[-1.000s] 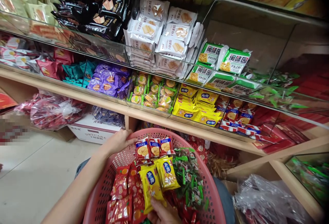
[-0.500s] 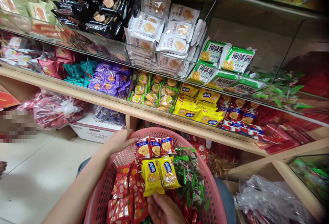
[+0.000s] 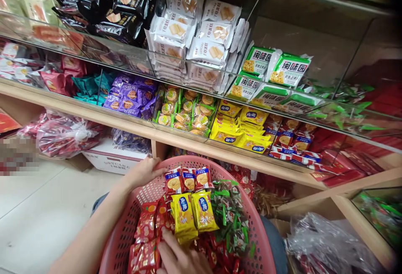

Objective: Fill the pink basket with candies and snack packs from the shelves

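Observation:
A pink perforated plastic basket sits in front of me, filled with small snack packets. My left hand grips its upper left rim. Inside, my right hand lies over the red packets, its fingers partly stretched and touching them; I see nothing held in it. Just above that hand are yellow packets. Red-and-blue cracker packets line the far side of the basket, and clear-and-green wrapped snacks fill its right side.
Beyond the basket, glass-fronted shelves hold white cake packets, green-and-white packets, purple packets and yellow packets. A wooden shelf edge runs behind the rim. A white carton and a plastic bag stand low down.
My right hand has moved left from the lower edge of the yellow packets onto the red packets. The yellow packets stay in the basket. My left hand keeps its hold on the rim.

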Available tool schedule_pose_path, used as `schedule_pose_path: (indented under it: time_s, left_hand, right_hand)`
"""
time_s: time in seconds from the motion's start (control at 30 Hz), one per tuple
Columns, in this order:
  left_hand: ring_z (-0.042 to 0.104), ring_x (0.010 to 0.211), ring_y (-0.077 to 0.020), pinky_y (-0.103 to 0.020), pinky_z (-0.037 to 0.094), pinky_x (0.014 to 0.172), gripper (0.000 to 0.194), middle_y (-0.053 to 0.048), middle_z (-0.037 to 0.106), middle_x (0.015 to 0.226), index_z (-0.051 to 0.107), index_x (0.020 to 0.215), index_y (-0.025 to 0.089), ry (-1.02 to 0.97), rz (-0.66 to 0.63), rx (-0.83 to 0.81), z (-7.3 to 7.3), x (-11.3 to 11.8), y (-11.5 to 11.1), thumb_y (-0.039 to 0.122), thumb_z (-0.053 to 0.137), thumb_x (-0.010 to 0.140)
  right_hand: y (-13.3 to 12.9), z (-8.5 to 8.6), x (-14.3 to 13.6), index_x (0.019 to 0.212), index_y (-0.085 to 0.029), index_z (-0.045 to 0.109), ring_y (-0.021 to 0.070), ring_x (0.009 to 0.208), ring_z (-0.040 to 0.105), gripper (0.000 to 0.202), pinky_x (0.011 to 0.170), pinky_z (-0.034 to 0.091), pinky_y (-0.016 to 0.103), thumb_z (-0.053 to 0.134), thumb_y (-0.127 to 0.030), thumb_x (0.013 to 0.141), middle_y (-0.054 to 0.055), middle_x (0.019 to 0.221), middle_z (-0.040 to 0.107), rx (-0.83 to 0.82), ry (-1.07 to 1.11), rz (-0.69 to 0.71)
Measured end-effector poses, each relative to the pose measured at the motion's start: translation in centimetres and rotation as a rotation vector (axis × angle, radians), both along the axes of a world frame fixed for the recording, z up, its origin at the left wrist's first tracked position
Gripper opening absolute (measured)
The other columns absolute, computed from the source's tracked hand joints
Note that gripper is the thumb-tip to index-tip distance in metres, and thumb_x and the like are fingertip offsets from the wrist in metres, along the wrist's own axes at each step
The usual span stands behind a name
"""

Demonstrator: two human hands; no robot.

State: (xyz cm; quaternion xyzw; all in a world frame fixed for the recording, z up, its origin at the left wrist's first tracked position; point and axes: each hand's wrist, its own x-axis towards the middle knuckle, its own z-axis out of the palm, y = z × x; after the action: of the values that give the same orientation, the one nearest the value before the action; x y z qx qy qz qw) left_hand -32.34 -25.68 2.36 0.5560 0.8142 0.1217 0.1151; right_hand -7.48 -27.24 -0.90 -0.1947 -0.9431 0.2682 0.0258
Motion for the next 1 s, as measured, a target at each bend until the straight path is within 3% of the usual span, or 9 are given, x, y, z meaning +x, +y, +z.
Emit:
schedule_pose_path:
  time_s: [0.07, 0.13, 0.4, 0.47, 0.53, 0.63, 0.8, 0.9, 1.0]
  left_hand:
    - [0.059, 0.069, -0.0193, -0.025, 0.037, 0.06, 0.037, -0.007, 0.063, 0.073, 0.054, 0.074, 0.018, -0.003, -0.002, 0.009, -0.1, -0.1, 0.0, 0.051, 0.037, 0.082]
    - [0.059, 0.071, -0.0193, -0.025, 0.038, 0.061, 0.038, -0.007, 0.064, 0.074, 0.055, 0.076, 0.018, -0.012, 0.0, 0.022, -0.2, -0.1, -0.1, 0.051, 0.037, 0.082]
    - [0.06, 0.07, -0.0198, -0.026, 0.038, 0.06, 0.041, -0.007, 0.063, 0.074, 0.056, 0.076, 0.018, -0.035, 0.025, 0.029, -0.1, -0.1, -0.2, 0.054, 0.036, 0.081]
    - [0.06, 0.072, -0.0197, -0.026, 0.038, 0.061, 0.039, -0.006, 0.064, 0.075, 0.057, 0.077, 0.018, -0.044, 0.016, 0.038, -0.4, -0.2, -0.2, 0.051, 0.036, 0.082]
    - [0.06, 0.072, -0.0196, -0.026, 0.039, 0.061, 0.037, -0.006, 0.064, 0.074, 0.056, 0.076, 0.019, -0.048, 0.014, 0.041, -0.6, -0.3, -0.1, 0.049, 0.036, 0.082]
    - [0.06, 0.072, -0.0196, -0.026, 0.039, 0.062, 0.036, -0.006, 0.063, 0.074, 0.055, 0.075, 0.019, -0.053, 0.021, 0.049, -0.6, -0.4, -0.1, 0.048, 0.036, 0.083]
    - [0.06, 0.071, -0.0197, -0.025, 0.038, 0.06, 0.038, -0.005, 0.063, 0.071, 0.055, 0.075, 0.019, -0.067, 0.03, 0.054, -0.2, -0.2, -0.3, 0.052, 0.036, 0.081]
    - [0.06, 0.07, -0.0198, -0.026, 0.037, 0.059, 0.039, -0.005, 0.062, 0.071, 0.053, 0.074, 0.019, -0.066, 0.024, 0.045, -0.1, -0.2, -0.3, 0.053, 0.035, 0.081]
    - [0.06, 0.07, -0.02, -0.026, 0.037, 0.06, 0.038, -0.006, 0.063, 0.073, 0.052, 0.074, 0.019, -0.076, 0.026, 0.035, -0.2, -0.3, -0.3, 0.052, 0.035, 0.081]
  right_hand:
    - [1.0, 0.3, -1.2, 0.107, -0.018, 0.059, 0.0234, 0.066, 0.065, 0.037, 0.052, 0.053, 0.034, 0.062, -0.018, 0.069, 0.011, 0.125, 0.052, 0.267, -0.089, 0.172]
    - [2.0, 0.4, -1.9, 0.106, -0.013, 0.06, 0.0228, 0.065, 0.064, 0.034, 0.049, 0.052, 0.035, 0.059, -0.027, 0.074, 0.016, 0.121, 0.055, 0.389, -0.125, 0.278]
    - [3.0, -1.5, -1.3, 0.084, -0.018, 0.068, 0.0183, 0.058, 0.06, 0.024, 0.048, 0.048, 0.034, 0.059, -0.037, 0.074, 0.006, 0.114, 0.06, 0.538, -0.169, 0.285]
    - [3.0, -1.3, -1.4, 0.082, -0.018, 0.068, 0.0172, 0.054, 0.059, 0.026, 0.045, 0.046, 0.032, 0.059, -0.04, 0.072, 0.006, 0.111, 0.062, 0.541, -0.133, 0.302]
    - [3.4, 0.0, -1.7, 0.081, -0.018, 0.067, 0.0162, 0.053, 0.058, 0.03, 0.041, 0.044, 0.03, 0.059, -0.044, 0.071, 0.007, 0.11, 0.062, 0.509, -0.037, 0.34]
    - [5.1, 4.2, -2.0, 0.088, -0.019, 0.063, 0.0139, 0.055, 0.059, 0.027, 0.041, 0.046, 0.028, 0.053, -0.041, 0.077, 0.003, 0.112, 0.061, 0.438, 0.138, 0.336]
    - [11.8, 11.5, -1.7, 0.102, -0.019, 0.06, 0.0131, 0.081, 0.062, 0.027, 0.072, 0.051, 0.026, 0.037, -0.022, 0.088, 0.004, 0.109, 0.062, 0.413, 0.422, 0.094]
    - [17.5, 13.3, -1.1, 0.104, -0.016, 0.059, 0.0151, 0.094, 0.058, 0.027, 0.085, 0.046, 0.029, 0.037, -0.021, 0.088, 0.006, 0.104, 0.063, 0.516, 0.57, -0.081]
    - [23.5, 13.5, -0.1, 0.103, -0.015, 0.06, 0.0197, 0.09, 0.057, 0.029, 0.08, 0.046, 0.035, 0.035, -0.021, 0.088, 0.009, 0.099, 0.063, 0.743, 0.514, -0.244]
